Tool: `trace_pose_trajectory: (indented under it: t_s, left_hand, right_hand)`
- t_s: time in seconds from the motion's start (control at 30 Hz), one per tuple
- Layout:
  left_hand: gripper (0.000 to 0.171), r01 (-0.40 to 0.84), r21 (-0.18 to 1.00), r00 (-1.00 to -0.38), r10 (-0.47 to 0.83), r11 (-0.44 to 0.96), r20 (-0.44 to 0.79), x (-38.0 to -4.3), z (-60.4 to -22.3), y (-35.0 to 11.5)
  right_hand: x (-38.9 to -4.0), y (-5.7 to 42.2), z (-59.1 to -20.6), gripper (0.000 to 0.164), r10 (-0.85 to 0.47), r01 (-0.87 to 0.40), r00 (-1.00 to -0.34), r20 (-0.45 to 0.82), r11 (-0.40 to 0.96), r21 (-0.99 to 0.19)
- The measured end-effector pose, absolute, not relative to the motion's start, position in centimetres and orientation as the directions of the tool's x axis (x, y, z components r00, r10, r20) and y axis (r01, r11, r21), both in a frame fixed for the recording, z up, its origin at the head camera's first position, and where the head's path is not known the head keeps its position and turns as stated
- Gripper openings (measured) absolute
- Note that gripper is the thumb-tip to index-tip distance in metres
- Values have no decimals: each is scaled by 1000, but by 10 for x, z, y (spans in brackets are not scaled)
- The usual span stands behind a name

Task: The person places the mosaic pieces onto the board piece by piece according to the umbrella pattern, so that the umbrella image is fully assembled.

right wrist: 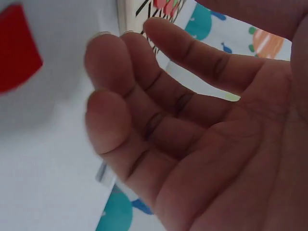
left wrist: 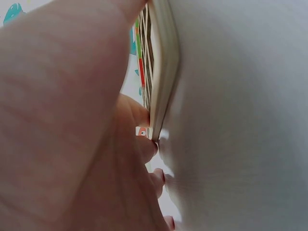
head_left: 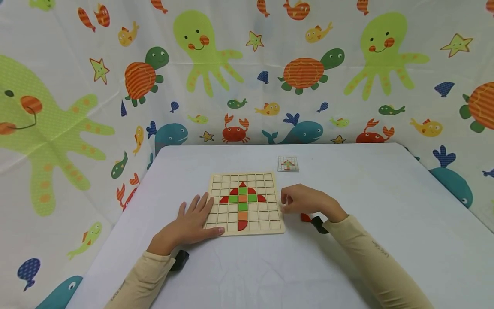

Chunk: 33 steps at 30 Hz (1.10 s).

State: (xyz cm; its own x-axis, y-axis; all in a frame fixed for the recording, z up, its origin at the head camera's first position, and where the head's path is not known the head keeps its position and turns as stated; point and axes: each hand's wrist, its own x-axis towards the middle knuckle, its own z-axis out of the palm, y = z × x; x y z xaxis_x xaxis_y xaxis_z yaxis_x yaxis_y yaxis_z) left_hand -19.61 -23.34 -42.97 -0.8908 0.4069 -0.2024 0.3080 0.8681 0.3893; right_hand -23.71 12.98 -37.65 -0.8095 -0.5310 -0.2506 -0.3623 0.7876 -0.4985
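Observation:
A wooden grid board [head_left: 266,221] lies flat on the table with red, green and orange pieces [head_left: 242,198] set in a cross-like figure. My left hand [head_left: 189,225] rests at its left side, fingers spread and thumb over the near left corner. The left wrist view shows the board's edge [left wrist: 167,57] beside the thumb and fingers. Beside the board's right edge is my right hand [head_left: 308,201], fingers loosely bent; in the right wrist view the palm [right wrist: 231,144] holds nothing. A loose red piece [head_left: 305,218] lies on the table just under that hand.
A small pattern card [head_left: 287,164] with a similar gridded figure lies behind the board, toward its right. The white table [head_left: 370,180] backs onto a curtain [head_left: 247,64] printed with sea animals. Dark wrist cameras [head_left: 319,225] sit under both sleeves.

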Motion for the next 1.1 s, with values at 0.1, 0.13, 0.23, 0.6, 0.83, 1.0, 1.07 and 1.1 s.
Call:
trace_pose_trajectory:
  t_s: [0.1, 0.13, 0.23, 0.6, 0.83, 1.0, 1.07, 1.1]
  left_hand:
    - [112, 309, 387, -891, 407, 869, -203, -196, -429, -233]
    - [112, 309, 385, -891, 406, 870, -203, -196, -429, -233]
    - [112, 311, 384, -891, 407, 869, -202, -196, -429, -234]
    - [112, 312, 377, -891, 406, 872, -201, -196, -429, -234]
    - [112, 312, 370, -893, 403, 875, -199, -197, -430, -233]
    - [113, 312, 377, -892, 405, 872, -199, -197, -431, -234]
    - [112, 314, 378, -891, 407, 871, -198, -198, -431, -234]
    - [112, 316, 377, -891, 408, 871, -197, -198, -432, -234]
  right_hand:
    - [-237, 137, -375, 20, -481, -310, -822, -306, 827, -470]
    - [-236, 140, -374, 21, -464, -286, -822, -330, 838, -465]
    - [-234, 144, -372, 25, -399, -209, -821, -407, 875, -437]
    - [-232, 144, -373, 24, -343, -137, -796, -499, 905, -403]
    - [-238, 141, -380, 19, -404, -155, -795, -453, 857, -492]
    - [-243, 140, -388, 14, -435, -195, -824, -363, 820, -538]
    - [-244, 139, -391, 14, -436, -202, -834, -339, 812, -548]
    - [-245, 139, -392, 14, -436, -203, -838, -329, 807, -554]
